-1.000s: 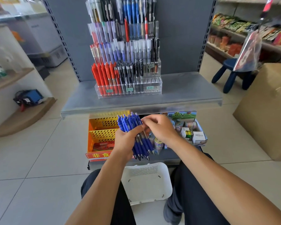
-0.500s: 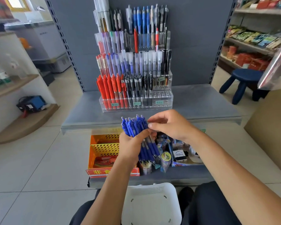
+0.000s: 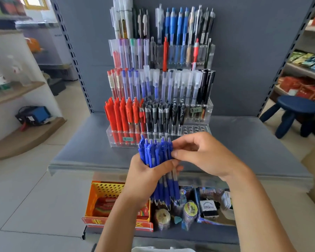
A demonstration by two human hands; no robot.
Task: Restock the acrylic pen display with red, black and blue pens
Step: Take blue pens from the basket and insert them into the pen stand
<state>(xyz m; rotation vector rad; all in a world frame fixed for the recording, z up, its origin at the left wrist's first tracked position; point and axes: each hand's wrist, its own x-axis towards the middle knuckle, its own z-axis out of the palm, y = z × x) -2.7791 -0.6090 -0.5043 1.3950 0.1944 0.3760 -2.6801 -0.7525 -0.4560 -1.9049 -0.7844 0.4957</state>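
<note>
Left hand [image 3: 144, 176] grips the blue pens [image 3: 157, 157] at six o'clock of the acrylic display [image 3: 198, 130]; right hand [image 3: 202, 155] pinches one top. A loosened fist could spill the bundle.

blue pens [image 3: 157, 157] | red pens [image 3: 121, 115] | black pens [image 3: 162, 115] | orange basket [image 3: 105, 190] | navy stool [image 3: 296, 113]

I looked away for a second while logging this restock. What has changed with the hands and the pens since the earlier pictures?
Both hands lifted the bundle of blue pens from in front of the lower shelf up to the pen display. The left hand keeps its grip on the bundle; the right hand still pinches a pen at the tops. The display's front row looks unchanged: red and black pens in place, right-hand holes empty.
</note>
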